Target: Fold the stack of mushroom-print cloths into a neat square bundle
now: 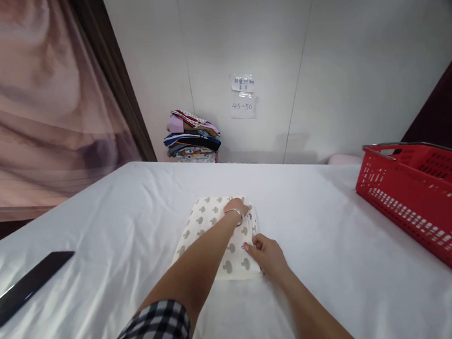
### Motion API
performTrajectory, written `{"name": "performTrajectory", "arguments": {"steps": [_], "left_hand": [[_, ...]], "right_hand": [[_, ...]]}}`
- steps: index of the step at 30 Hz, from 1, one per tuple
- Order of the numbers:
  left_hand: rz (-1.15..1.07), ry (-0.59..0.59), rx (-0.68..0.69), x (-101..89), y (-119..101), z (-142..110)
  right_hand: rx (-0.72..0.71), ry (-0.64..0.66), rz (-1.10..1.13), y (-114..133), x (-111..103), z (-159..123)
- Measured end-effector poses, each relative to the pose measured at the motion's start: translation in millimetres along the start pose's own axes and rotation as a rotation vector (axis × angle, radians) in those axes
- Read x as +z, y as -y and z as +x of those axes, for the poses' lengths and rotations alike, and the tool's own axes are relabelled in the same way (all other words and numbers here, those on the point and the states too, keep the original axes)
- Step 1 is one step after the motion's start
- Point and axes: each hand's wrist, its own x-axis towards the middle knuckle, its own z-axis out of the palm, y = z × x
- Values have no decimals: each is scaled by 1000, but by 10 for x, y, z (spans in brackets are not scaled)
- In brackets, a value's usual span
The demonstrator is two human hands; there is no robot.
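Observation:
A folded white cloth (203, 222) printed with grey mushroom-like shapes lies flat on the white-covered table. Across it reaches my left hand (236, 207), a silvery bracelet on its wrist, its curled fingers closed on the cloth near the far right corner; the fingertips are mostly hidden. Nearer to me, my right hand (269, 253) pinches the cloth's right edge between thumb and fingers. Along that edge the layers look slightly raised and bunched.
A red plastic basket (416, 194) with a metal handle stands at the right. At the left lies a dark, glossy flat strip (25, 287). Folded fabrics (193, 135) are stacked beyond the far edge, below paper notes (243, 106) on the wall. A pink curtain (35, 102) hangs at left.

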Motion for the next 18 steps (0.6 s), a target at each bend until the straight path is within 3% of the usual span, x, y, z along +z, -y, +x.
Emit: {"name": "performTrajectory", "arguments": {"steps": [8,18], "left_hand": [[-112,10,127,-46,-27,5],[-174,57,85,38,-92,-1]], "right_hand": [[-32,-37,23,-32,35,20],[-38,-103,57,4,-31,21]]}}
